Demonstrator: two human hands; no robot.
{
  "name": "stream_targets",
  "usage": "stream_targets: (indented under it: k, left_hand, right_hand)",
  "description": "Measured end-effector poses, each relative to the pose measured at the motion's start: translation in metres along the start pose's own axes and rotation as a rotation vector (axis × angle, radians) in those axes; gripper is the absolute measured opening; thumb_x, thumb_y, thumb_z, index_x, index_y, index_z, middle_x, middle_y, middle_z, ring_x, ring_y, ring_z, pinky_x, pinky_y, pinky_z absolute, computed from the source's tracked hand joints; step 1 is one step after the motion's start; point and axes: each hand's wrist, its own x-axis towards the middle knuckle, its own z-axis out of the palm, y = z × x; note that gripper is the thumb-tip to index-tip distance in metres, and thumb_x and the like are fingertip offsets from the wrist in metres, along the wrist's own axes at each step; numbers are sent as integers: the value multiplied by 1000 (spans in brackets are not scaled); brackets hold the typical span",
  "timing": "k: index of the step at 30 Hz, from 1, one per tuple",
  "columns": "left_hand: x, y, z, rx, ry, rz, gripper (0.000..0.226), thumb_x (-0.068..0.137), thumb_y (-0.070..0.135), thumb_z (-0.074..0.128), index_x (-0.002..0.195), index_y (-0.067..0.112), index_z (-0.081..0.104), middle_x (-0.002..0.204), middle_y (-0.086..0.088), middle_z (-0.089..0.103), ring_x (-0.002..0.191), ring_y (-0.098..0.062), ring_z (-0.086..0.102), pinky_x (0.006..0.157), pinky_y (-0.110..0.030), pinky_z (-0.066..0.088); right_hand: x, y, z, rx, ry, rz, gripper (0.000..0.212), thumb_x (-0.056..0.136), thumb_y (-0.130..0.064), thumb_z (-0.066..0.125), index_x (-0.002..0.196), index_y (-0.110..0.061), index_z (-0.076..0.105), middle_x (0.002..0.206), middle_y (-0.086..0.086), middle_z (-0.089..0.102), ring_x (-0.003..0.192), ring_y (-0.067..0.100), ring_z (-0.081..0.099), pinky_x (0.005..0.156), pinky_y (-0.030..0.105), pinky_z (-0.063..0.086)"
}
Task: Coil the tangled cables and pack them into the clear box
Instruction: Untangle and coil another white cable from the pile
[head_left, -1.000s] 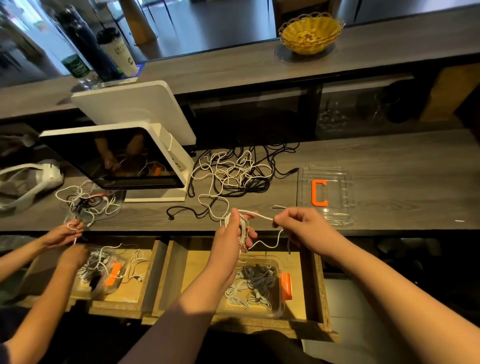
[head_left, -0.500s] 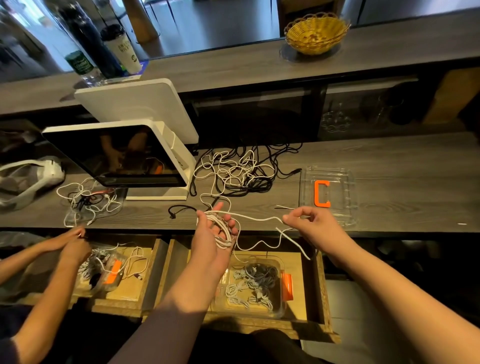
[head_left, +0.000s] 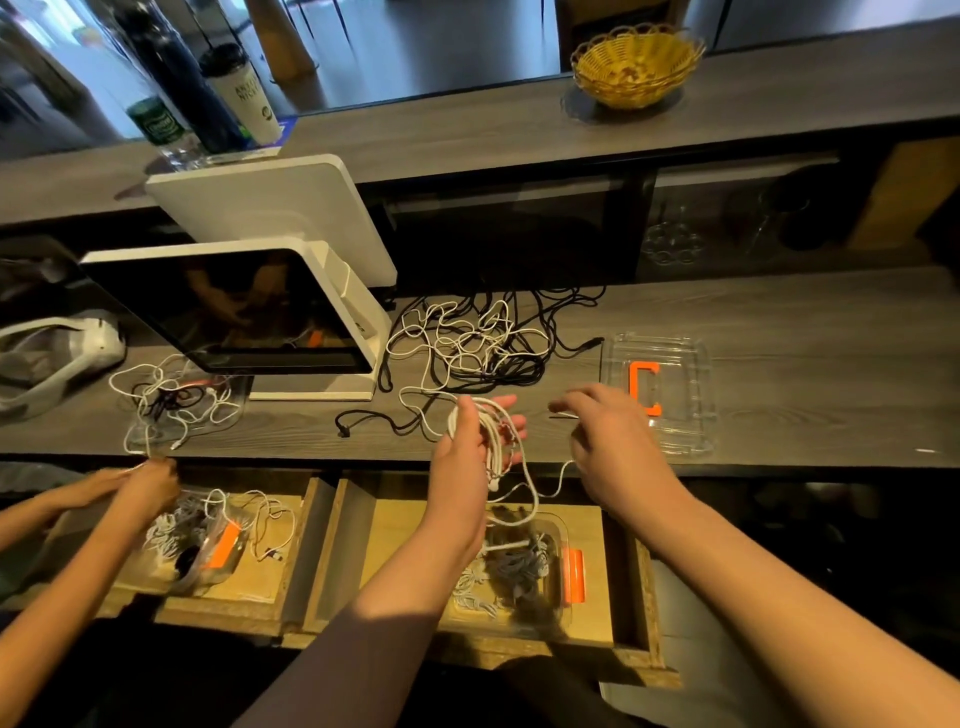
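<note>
Now white cable (head_left: 494, 441) is held looped round left hand (head_left: 466, 457) under the thumb — its tail is pinched by right hand (head_left: 613, 447) — above clear box (head_left: 560, 530).

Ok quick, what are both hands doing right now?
Left hand: holds the coiled white cable.
Right hand: pinches the same cable.

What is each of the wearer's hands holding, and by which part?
The left hand holds the thin white cable by its coiled loops, wound round the palm; the right hand pinches its loose tail near the end.
</note>
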Motion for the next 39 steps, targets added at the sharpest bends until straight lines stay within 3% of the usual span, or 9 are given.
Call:
stream_targets:
  k: [3,6,10,13,19,26,31,35,39]
  left_hand:
    - [-3,1,6,16,-45,1,53,101,55,33,108,24,76,108,-12,75,109,-27,70,95,-43,54]
    - [-6,5,10,-41,-68,-24,57,94,60,37,113,21,74,112,-14,74,110,-28,69,89,-36,54]
    - [-5,7,11,-89,-87,-46,57,100,57,29,111,23,73,106,-12,75,106,-26,70,83,-29,54]
    - [0,9,10,-180,-76,-84,57,104,53,26,110,20,72,100,-9,75,95,-18,71,82,-28,53]
    - [7,24,9,-387,-50,-120,57,104,53,27,113,14,67,90,-9,74,91,-20,69,85,-35,52]
    - [4,29,13,-343,-32,-124,52,101,58,31,108,19,64,70,1,53,62,-11,50,53,-26,39]
    - [1,26,15,-291,-43,-124,34,89,54,52,83,21,58,72,3,54,57,-10,51,48,-24,40]
    - [-8,23,19,-135,-63,-100,41,99,51,44,78,23,65,102,2,72,73,-17,60,51,-28,45]
    - [-19,24,25,51,-131,-78,42,98,59,38,85,32,68,74,5,70,55,-18,53,40,-25,38]
  right_hand:
    - [-7,-32,-3,636,-1,106,24,100,-13,50,119,-21,62,112,-10,65,100,1,62,88,21,51]
    - [-11,-37,9,1054,-51,311,20,103,-24,49,119,-18,59,104,1,69,93,12,69,80,28,57]
    - [-16,-27,25,939,-37,328,15,101,-34,52,110,-27,62,92,5,71,85,30,67,74,48,54]
    - [-21,-30,31,916,-56,324,17,102,-33,50,103,-25,65,76,-2,66,67,18,59,60,38,46]
    - [-19,-27,30,891,-60,267,17,100,-14,53,96,-16,69,78,3,65,69,9,51,65,29,42]
    - [-9,-27,23,1481,-225,515,24,86,9,50,101,-2,65,87,16,71,73,23,68,73,33,55]
    - [-5,-31,15,1542,-369,575,27,98,-19,57,116,1,61,85,13,68,56,18,60,49,25,54]
    - [-9,-37,9,1370,-500,475,30,99,-32,55,113,-6,58,66,-2,60,51,8,46,43,17,39]
    - [-10,-34,11,1351,-494,402,45,101,-35,52,128,1,49,67,0,46,51,8,37,43,20,29]
